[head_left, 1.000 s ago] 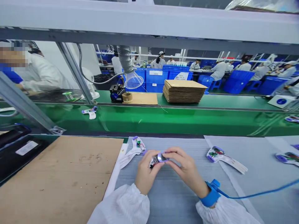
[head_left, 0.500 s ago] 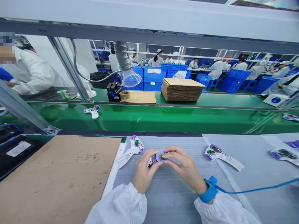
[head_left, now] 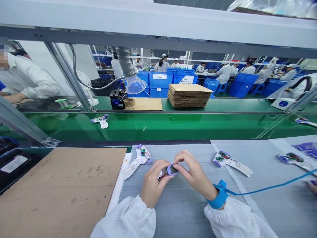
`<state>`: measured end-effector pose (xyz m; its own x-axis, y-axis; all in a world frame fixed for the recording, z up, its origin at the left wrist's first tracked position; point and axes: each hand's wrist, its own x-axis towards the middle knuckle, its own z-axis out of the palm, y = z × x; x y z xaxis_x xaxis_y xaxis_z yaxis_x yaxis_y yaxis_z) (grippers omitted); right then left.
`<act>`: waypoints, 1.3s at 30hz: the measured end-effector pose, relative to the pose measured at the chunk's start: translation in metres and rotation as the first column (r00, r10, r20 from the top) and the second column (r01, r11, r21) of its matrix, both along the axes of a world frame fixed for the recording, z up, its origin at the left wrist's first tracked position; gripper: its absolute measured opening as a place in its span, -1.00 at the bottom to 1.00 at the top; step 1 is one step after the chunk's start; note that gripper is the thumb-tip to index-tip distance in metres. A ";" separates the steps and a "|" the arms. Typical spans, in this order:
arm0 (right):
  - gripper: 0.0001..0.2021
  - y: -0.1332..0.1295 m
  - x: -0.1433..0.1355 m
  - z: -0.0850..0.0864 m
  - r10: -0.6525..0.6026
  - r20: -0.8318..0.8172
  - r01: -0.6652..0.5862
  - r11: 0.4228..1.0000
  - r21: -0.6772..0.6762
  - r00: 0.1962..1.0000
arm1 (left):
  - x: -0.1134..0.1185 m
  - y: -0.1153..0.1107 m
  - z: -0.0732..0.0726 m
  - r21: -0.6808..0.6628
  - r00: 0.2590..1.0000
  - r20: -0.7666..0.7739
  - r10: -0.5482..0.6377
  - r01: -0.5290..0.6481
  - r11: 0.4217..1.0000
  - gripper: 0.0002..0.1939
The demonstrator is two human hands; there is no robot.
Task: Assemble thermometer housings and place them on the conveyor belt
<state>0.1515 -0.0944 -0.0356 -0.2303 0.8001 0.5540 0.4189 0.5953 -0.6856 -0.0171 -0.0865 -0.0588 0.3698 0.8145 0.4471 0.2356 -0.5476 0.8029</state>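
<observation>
Between my hands is a small purple-rimmed display part (head_left: 172,169) with a dark screen, and dark and red bits show at its left side. My left hand (head_left: 154,181) pinches its left end, thumb below and fingers above. The thumb and fingertips of my right hand (head_left: 192,170) close on its right edge; a blue strap (head_left: 219,196) circles that wrist. Just left of my hands lies an open white housing (head_left: 138,160) with green boards and wires. A similar housing (head_left: 230,162) rests to the right on the grey mat (head_left: 178,211).
Brown cardboard (head_left: 66,185) covers the left side. Beyond the mat, a green conveyor (head_left: 158,127) carries a white housing (head_left: 101,121). A cardboard stack (head_left: 189,96), a tape roll (head_left: 129,103) and a clear funnel hood (head_left: 135,85) stand behind. A person's white sleeve (head_left: 37,77) is far left.
My right fingers have shifted to the display part's upper right edge, their tips closer together. The housing on the conveyor has moved right relative to the bench. The view has turned slightly right.
</observation>
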 end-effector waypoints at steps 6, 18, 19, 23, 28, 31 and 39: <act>-0.93 0.001 0.001 0.000 0.032 0.019 -0.032 0.999 -0.011 0.999 | -0.001 -0.001 -0.001 0.013 1.000 0.007 -0.022 0.022 1.000 -0.79; -0.90 -0.004 -0.006 -0.001 0.006 0.139 -0.006 1.000 0.002 0.990 | 0.001 -0.003 -0.003 -0.044 0.996 0.031 0.080 -0.078 0.996 -0.81; -0.90 -0.005 -0.008 -0.003 0.009 0.138 -0.011 1.000 0.014 0.990 | 0.001 -0.003 -0.004 -0.070 0.993 0.042 0.111 -0.108 0.992 -0.81; -0.89 -0.007 -0.015 -0.006 0.027 0.125 -0.031 0.999 0.029 0.992 | 0.000 -0.001 -0.006 -0.139 0.978 0.081 0.191 -0.178 0.974 -0.82; -0.88 -0.007 -0.029 -0.011 -0.150 -0.095 0.149 0.989 -0.023 0.984 | -0.001 0.001 -0.006 0.041 0.953 0.136 0.270 -0.278 0.960 -0.79; -0.71 -0.006 -0.042 -0.015 -0.260 -0.166 0.250 0.965 -0.081 0.951 | -0.001 0.001 -0.008 0.157 0.937 0.137 0.322 -0.342 0.927 -0.78; -0.68 -0.009 -0.057 -0.018 -0.349 -0.266 0.344 0.937 -0.066 0.899 | 0.003 -0.003 -0.014 -0.007 0.922 0.189 0.338 -0.343 0.939 -0.57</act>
